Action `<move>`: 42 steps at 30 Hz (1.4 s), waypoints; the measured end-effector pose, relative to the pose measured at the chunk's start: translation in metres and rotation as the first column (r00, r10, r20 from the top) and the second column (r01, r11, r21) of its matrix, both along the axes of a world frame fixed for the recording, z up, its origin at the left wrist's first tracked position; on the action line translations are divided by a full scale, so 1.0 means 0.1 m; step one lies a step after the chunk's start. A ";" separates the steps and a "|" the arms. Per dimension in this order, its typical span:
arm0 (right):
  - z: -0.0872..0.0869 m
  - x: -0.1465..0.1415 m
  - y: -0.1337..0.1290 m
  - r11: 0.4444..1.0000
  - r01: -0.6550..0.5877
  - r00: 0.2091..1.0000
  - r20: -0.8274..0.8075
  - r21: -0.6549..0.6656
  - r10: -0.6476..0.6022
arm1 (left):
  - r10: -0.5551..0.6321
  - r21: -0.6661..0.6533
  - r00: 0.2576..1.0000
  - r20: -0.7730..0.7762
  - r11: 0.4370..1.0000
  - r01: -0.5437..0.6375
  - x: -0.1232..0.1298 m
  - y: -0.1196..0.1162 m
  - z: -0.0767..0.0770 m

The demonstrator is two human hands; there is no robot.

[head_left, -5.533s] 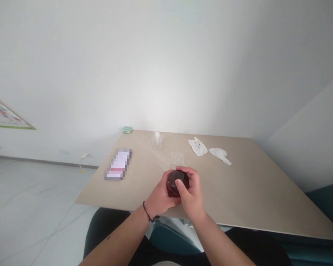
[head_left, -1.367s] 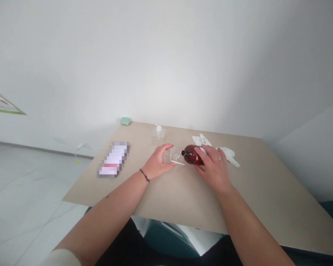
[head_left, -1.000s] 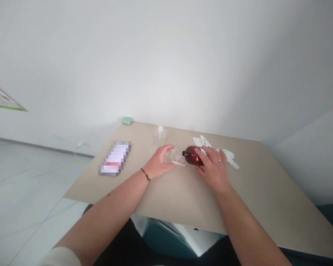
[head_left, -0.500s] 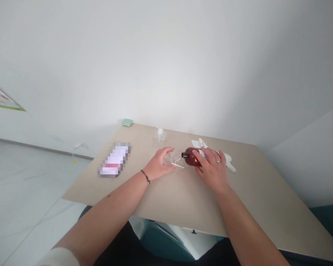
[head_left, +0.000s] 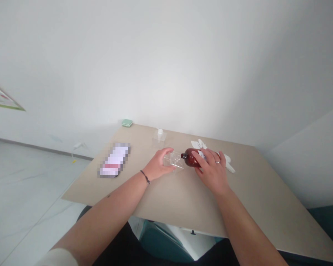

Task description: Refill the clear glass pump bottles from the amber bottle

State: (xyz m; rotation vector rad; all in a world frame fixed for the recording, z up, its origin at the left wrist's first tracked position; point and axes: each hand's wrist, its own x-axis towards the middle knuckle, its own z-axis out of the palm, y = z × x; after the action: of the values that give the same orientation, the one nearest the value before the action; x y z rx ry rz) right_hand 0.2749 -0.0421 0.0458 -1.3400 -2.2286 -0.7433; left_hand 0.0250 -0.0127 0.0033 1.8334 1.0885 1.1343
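My left hand (head_left: 159, 165) is wrapped round a clear, see-through container (head_left: 175, 159) above the middle of the table. In my right hand (head_left: 213, 170) a dark red-brown bottle (head_left: 192, 157) lies tilted onto its side, its uncapped neck pointing left at the container's open side. A pale label shows partly under my right fingers. Whether liquid is coming out of the neck is too small to tell. White crumpled tissue (head_left: 228, 162) lies behind and to the right of the bottle.
A clear container with a white pump top (head_left: 160, 132) stands near the wall. On the left of the beige table (head_left: 177, 199) lies a phone (head_left: 115, 159), and a small green case (head_left: 127, 123) sits at the back left corner.
The view has shifted very slightly. Both hands keep their holds, and the bottle stays tilted toward the clear container.
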 end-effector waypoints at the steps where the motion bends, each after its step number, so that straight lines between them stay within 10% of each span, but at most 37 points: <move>1: 0.01 0.00 0.00 1.000 0.000 1.000 0.009 -0.002 0.000 | -0.002 0.003 1.000 0.001 1.000 0.002 0.00 0.00 0.00; 42: 0.28 0.02 0.03 0.997 -0.071 0.982 0.175 -0.008 0.071 | -0.024 0.012 0.999 0.028 1.000 0.023 -0.02 0.02 -0.02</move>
State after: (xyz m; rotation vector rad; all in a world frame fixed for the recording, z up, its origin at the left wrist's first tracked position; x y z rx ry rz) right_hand 0.2772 -0.0392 0.0737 -1.2305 -2.4006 -0.8634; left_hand 0.0231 -0.0110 0.0015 1.8291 1.0434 1.1524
